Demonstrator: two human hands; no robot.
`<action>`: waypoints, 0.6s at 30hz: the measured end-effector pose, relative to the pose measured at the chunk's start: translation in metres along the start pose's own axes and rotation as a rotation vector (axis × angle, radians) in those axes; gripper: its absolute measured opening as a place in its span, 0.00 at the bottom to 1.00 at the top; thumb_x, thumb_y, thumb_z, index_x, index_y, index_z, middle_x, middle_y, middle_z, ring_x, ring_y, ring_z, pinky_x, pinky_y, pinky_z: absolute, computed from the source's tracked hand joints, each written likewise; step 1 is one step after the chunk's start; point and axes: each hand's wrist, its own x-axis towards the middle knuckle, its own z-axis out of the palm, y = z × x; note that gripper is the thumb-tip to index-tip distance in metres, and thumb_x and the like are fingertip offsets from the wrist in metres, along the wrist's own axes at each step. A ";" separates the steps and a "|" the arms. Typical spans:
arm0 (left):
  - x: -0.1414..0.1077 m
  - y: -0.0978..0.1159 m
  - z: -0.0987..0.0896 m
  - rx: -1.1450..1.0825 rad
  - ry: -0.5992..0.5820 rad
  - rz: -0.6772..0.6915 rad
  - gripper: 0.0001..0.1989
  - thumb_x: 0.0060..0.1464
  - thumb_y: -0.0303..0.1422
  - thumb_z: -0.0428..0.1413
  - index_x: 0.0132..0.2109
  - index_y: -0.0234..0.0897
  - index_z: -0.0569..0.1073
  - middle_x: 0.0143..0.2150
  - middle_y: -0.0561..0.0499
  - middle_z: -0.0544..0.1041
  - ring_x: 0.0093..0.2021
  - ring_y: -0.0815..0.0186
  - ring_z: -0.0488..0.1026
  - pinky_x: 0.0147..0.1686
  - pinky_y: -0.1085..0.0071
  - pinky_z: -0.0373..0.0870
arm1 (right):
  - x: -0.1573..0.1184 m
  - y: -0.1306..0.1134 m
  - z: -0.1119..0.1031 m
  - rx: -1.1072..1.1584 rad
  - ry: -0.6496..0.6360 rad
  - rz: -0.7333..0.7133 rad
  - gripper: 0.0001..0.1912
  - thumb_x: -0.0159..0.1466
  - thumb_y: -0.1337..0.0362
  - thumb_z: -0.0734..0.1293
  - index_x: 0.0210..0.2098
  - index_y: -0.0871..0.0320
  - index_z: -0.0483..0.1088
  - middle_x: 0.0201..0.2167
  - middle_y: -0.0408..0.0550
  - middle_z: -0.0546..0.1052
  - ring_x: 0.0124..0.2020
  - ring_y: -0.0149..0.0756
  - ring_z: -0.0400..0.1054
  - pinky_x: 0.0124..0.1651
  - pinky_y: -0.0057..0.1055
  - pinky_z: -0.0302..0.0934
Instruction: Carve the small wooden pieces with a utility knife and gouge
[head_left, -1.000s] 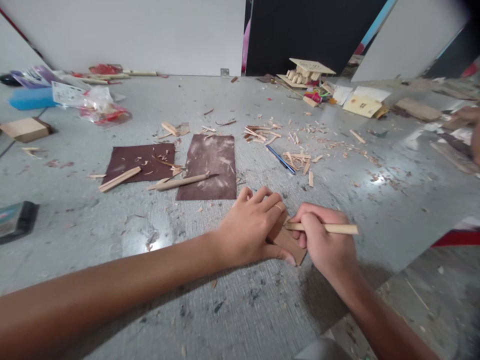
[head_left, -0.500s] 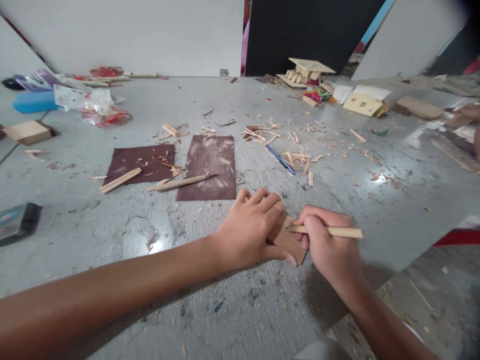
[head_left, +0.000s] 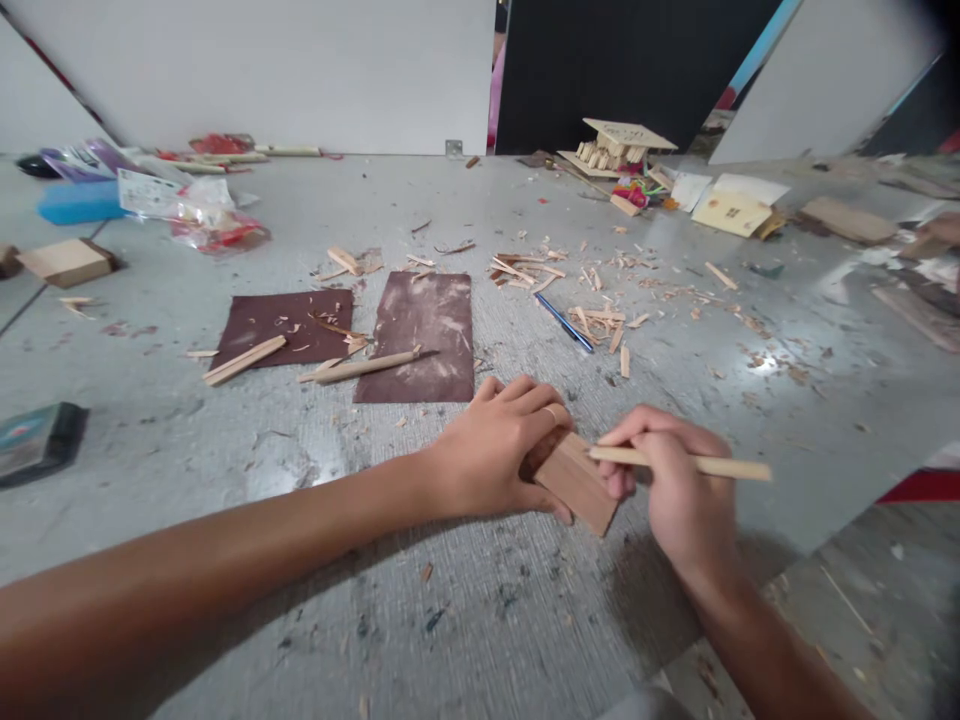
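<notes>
My left hand is closed over a small wooden block, pressing it against the grey tabletop. Its fingers wrap the far end and the thumb lies along the near side; part of the block is under the palm. In my right hand is a carving knife with a pale wooden handle, held like a pen. Its tip meets the block's right-hand edge; the blade is too small to make out. Ahead of the left hand, a second carving knife lies across a brown sandpaper sheet.
Another sandpaper sheet lies to the left with a wood strip on it. A blue pen rests among wood shavings. A small wooden model house stands at the back right. A dark-edged box is far left.
My right hand has shifted to the right with the carving knife. The left thumb has drawn back, so more of the block shows. The whole view has moved slightly.
</notes>
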 end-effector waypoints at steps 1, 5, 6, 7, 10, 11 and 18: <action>0.001 -0.003 -0.002 -0.041 -0.008 0.003 0.33 0.49 0.50 0.69 0.55 0.37 0.71 0.55 0.43 0.75 0.55 0.50 0.69 0.49 0.57 0.60 | 0.002 0.001 -0.001 0.061 0.069 -0.026 0.14 0.66 0.67 0.60 0.28 0.57 0.74 0.20 0.41 0.73 0.16 0.31 0.66 0.18 0.28 0.58; 0.002 -0.009 -0.014 -0.341 0.016 0.015 0.32 0.49 0.43 0.70 0.57 0.39 0.69 0.56 0.43 0.75 0.56 0.52 0.71 0.53 0.58 0.62 | 0.007 0.006 -0.003 0.086 0.285 -0.150 0.12 0.72 0.56 0.63 0.40 0.55 0.75 0.38 0.46 0.74 0.27 0.31 0.71 0.23 0.28 0.60; 0.002 -0.009 -0.018 -0.442 0.030 0.018 0.32 0.50 0.41 0.71 0.57 0.39 0.69 0.56 0.43 0.75 0.56 0.53 0.71 0.54 0.59 0.63 | 0.007 0.006 -0.003 0.070 0.286 -0.167 0.13 0.72 0.55 0.64 0.40 0.56 0.76 0.39 0.46 0.73 0.29 0.31 0.70 0.25 0.28 0.61; 0.003 -0.007 -0.021 -0.535 0.041 0.020 0.32 0.50 0.40 0.71 0.58 0.39 0.68 0.56 0.44 0.75 0.56 0.54 0.72 0.54 0.60 0.65 | 0.006 0.007 -0.003 0.067 0.275 -0.180 0.14 0.72 0.55 0.64 0.39 0.56 0.75 0.38 0.46 0.73 0.31 0.32 0.70 0.27 0.28 0.62; 0.003 0.001 -0.033 -0.711 0.044 0.019 0.33 0.49 0.36 0.72 0.58 0.39 0.68 0.55 0.45 0.76 0.55 0.56 0.73 0.51 0.64 0.69 | -0.002 0.006 -0.005 0.109 0.192 -0.226 0.17 0.74 0.51 0.61 0.37 0.55 0.73 0.32 0.46 0.74 0.33 0.36 0.70 0.33 0.32 0.64; 0.003 0.004 -0.037 -0.734 0.037 0.008 0.32 0.49 0.35 0.72 0.58 0.39 0.69 0.55 0.46 0.76 0.55 0.56 0.74 0.51 0.64 0.69 | -0.005 0.005 -0.006 0.117 0.168 -0.245 0.18 0.74 0.50 0.61 0.37 0.54 0.73 0.32 0.46 0.74 0.35 0.38 0.71 0.34 0.33 0.64; 0.001 0.016 -0.048 -0.849 -0.049 -0.070 0.33 0.49 0.35 0.71 0.60 0.42 0.69 0.57 0.44 0.76 0.56 0.53 0.75 0.54 0.58 0.72 | -0.025 -0.003 -0.013 0.140 0.095 -0.242 0.08 0.68 0.57 0.69 0.44 0.51 0.71 0.32 0.46 0.76 0.22 0.33 0.65 0.21 0.30 0.57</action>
